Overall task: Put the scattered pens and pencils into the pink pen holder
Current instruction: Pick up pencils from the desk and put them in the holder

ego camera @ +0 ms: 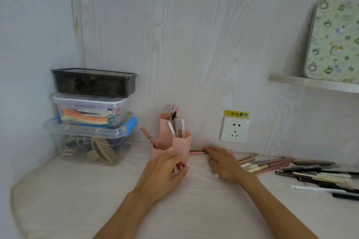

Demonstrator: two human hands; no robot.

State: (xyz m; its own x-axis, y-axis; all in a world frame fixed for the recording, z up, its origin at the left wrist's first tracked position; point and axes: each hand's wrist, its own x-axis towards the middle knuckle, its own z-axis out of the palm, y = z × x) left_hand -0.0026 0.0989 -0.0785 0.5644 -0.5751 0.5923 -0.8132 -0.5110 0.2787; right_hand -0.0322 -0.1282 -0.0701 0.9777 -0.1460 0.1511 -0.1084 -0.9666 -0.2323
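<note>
The pink pen holder (181, 142) has three joined hexagonal cups and stands near the back wall. Several pens stick out of its cups, one pink pen (149, 137) leaning left. My left hand (167, 170) rests against the holder's front, fingers curled around its low cup. My right hand (223, 163) lies flat on the desk just right of the holder, fingertips on a pink pencil and a dark pen (198, 151) by the wall. A spread of scattered pens and pencils (303, 170) lies to the right.
Three stacked plastic boxes (91, 114) with clips and hair claws stand at the back left. A wall socket (234, 129) sits behind the pens. A shelf (314, 83) at upper right carries a green patterned board (334, 42).
</note>
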